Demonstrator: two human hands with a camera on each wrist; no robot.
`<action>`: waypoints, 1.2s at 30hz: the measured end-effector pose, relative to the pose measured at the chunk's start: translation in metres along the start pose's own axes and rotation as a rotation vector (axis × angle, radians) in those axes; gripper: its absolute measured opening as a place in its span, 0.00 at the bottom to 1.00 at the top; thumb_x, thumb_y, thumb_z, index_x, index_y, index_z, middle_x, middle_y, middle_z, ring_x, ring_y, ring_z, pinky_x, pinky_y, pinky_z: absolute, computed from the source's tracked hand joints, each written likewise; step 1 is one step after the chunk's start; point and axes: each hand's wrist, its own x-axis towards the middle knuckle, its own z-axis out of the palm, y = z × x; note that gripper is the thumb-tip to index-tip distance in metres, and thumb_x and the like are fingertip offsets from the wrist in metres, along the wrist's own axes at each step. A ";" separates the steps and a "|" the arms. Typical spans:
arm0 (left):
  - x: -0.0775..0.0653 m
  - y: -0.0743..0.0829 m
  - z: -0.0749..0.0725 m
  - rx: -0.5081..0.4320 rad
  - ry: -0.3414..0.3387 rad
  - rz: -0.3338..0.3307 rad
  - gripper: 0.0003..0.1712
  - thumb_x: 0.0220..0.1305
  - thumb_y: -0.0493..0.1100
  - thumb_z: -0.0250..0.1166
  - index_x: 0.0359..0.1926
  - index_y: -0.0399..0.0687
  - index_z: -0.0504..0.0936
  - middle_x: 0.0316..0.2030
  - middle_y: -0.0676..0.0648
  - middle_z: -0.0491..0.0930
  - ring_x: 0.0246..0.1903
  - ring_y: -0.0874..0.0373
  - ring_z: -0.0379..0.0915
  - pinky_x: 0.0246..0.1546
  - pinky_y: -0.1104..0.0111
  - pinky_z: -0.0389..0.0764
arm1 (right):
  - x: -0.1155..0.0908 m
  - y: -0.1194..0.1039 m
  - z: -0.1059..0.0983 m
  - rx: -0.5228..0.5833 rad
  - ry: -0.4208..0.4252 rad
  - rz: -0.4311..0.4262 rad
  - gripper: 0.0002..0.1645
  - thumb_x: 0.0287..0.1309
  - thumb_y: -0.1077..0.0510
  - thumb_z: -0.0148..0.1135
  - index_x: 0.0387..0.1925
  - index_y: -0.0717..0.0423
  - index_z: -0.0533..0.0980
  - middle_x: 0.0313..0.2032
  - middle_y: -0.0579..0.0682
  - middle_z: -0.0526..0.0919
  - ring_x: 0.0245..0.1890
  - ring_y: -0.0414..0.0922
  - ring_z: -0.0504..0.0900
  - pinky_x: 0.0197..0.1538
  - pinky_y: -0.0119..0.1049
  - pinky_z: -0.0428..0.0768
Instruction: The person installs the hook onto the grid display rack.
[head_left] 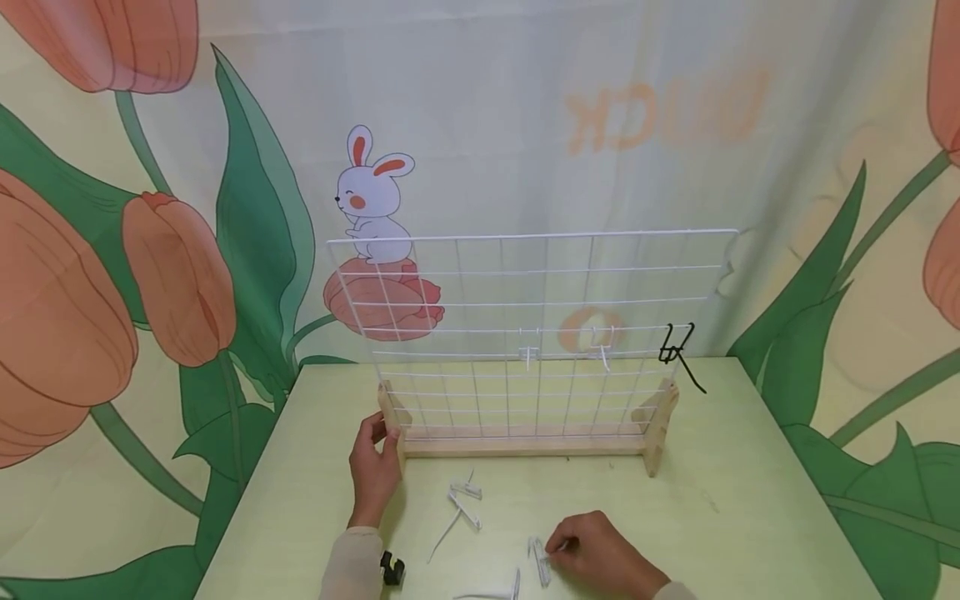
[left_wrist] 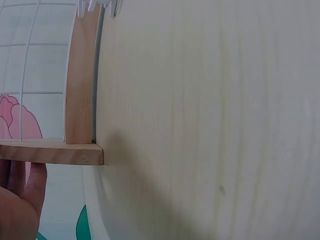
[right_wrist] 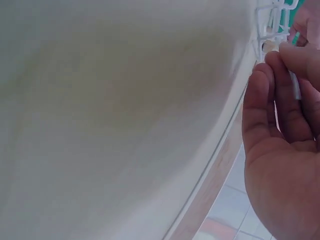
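Observation:
A white wire grid panel [head_left: 480,304] stands upright in a wooden stand [head_left: 525,448]. My left hand [head_left: 375,471] grips the stand's left end piece [left_wrist: 55,153], its fingers against the outer side. Low over the table at the front, my right hand [head_left: 603,557] pinches a white wire display hook [head_left: 540,562] between thumb and fingertips; its wire frame [right_wrist: 272,35] sticks out past the fingers in the right wrist view. Two white hooks [head_left: 528,352] [head_left: 602,352] hang on the grid's middle, and a black hook [head_left: 670,353] hangs at its right edge.
More white hooks [head_left: 467,490] [head_left: 468,512] [head_left: 516,586] lie loose on the pale table [head_left: 735,500] in front of the stand. Beside the left sleeve is a small black clip-like piece [head_left: 392,569]. A curtain [head_left: 487,108] printed with tulips and a rabbit hangs behind.

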 end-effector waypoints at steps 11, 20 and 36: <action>-0.003 0.000 0.000 0.010 -0.013 -0.026 0.21 0.77 0.38 0.64 0.67 0.46 0.75 0.57 0.38 0.83 0.61 0.41 0.79 0.59 0.43 0.81 | 0.004 -0.011 0.001 0.021 0.217 -0.048 0.06 0.61 0.63 0.74 0.34 0.49 0.88 0.34 0.42 0.92 0.32 0.29 0.85 0.37 0.30 0.86; 0.000 0.000 0.001 0.008 0.004 0.003 0.21 0.76 0.37 0.64 0.67 0.45 0.76 0.56 0.37 0.83 0.60 0.41 0.80 0.58 0.44 0.81 | 0.009 -0.016 0.001 -0.069 0.490 -0.126 0.12 0.53 0.67 0.80 0.36 0.49 0.88 0.32 0.33 0.90 0.30 0.28 0.85 0.36 0.32 0.86; 0.000 0.002 -0.001 0.003 -0.015 -0.015 0.22 0.77 0.38 0.64 0.68 0.47 0.75 0.58 0.38 0.83 0.62 0.42 0.79 0.59 0.43 0.81 | 0.025 -0.046 -0.018 -0.032 0.754 -0.219 0.13 0.52 0.69 0.79 0.36 0.50 0.88 0.32 0.47 0.92 0.30 0.35 0.89 0.37 0.23 0.82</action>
